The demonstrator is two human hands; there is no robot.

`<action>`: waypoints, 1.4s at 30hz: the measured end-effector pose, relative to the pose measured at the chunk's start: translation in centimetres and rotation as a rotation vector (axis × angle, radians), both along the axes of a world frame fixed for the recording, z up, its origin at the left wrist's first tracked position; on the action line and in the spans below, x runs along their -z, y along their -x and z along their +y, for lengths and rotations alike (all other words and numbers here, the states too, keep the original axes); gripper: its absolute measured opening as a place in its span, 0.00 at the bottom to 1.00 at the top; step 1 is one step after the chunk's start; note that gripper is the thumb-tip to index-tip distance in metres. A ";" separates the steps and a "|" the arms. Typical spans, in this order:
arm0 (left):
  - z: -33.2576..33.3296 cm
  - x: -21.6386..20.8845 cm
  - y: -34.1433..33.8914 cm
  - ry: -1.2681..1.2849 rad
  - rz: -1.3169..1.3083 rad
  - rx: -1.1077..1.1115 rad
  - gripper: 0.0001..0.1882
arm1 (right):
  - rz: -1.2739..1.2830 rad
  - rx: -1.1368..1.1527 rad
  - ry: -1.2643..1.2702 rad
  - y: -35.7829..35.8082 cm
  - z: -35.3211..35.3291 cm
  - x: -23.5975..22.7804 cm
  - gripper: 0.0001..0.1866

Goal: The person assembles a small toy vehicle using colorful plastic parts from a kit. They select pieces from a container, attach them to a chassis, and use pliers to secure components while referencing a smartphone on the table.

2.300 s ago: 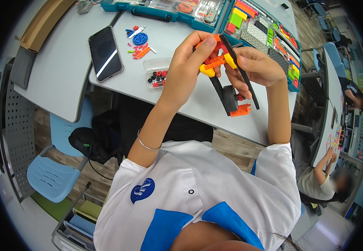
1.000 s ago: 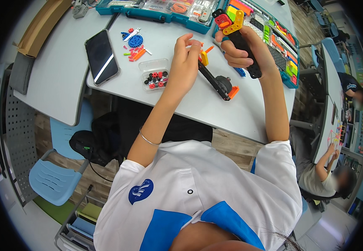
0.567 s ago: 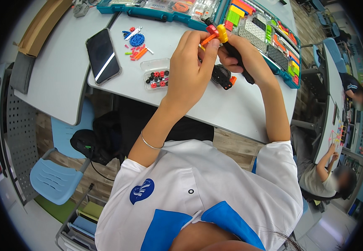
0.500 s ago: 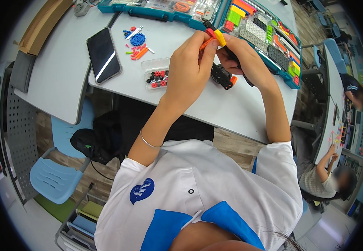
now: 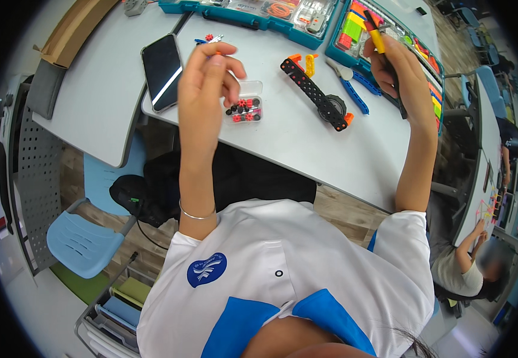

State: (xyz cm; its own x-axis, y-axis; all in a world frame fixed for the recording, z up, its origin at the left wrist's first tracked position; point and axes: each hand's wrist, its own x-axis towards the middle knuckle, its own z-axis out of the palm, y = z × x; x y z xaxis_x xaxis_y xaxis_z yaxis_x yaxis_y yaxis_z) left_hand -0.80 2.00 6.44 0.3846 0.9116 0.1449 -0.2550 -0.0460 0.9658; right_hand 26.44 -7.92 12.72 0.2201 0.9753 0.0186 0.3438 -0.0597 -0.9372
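My left hand [image 5: 202,89] is raised over the loose parts at the left of the table, thumb and forefinger closed around a small orange piece [image 5: 217,53] that only partly shows. On the right, my right hand [image 5: 403,68] grips a long, thin black-and-yellow tool [image 5: 377,42]; its exact kind is unclear. Between my hands, a black perforated beam assembly [image 5: 305,85] lies on the table, touched by neither. It carries a dark round wheel [image 5: 334,106], orange end pieces and a yellow piece [image 5: 310,65]. Blue-handled pliers [image 5: 354,95] rest beside it, below my right hand.
A clear box [image 5: 247,110] of red and black small parts stands near the front edge. A phone [image 5: 162,71] lies farther left. Teal parts cases [image 5: 253,21] line the back; another [image 5: 335,51] holds coloured bricks. A person [image 5: 465,262] sits at a table on the right.
My hands have moved apart, the left toward the loose parts, the right toward the brick case. The beam assembly now lies alone on the table, and the pliers have come into sight.
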 end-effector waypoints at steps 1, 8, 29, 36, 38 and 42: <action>0.7 0.3 0.4 -0.018 -0.003 -0.045 0.13 | -0.076 0.004 0.013 0.3 0.1 0.1 0.23; 2.8 1.2 3.2 -0.214 0.319 -0.238 0.09 | -0.381 -0.011 0.148 0.4 0.0 1.6 0.30; 5.0 5.8 1.8 -0.755 0.897 -0.278 0.08 | -0.508 -0.100 0.106 0.2 0.0 2.6 0.26; 4.2 3.4 2.4 -0.618 0.756 -0.287 0.07 | -0.492 -0.126 0.221 0.4 0.4 1.7 0.26; 3.2 1.7 2.7 -0.499 0.667 -0.275 0.08 | -0.468 -0.101 0.118 0.3 0.2 2.5 0.25; 2.0 0.3 3.5 -0.518 0.581 -0.177 0.08 | -0.481 -0.112 0.177 0.3 0.3 2.2 0.25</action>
State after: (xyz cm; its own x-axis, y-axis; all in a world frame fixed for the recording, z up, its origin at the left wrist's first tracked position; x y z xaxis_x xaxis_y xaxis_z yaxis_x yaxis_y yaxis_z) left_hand -4.27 3.98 6.13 0.3844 0.8378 0.3876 0.3361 -0.5181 0.7865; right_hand 26.09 -7.61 10.49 0.1218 0.9897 -0.0752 0.7464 -0.1413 -0.6503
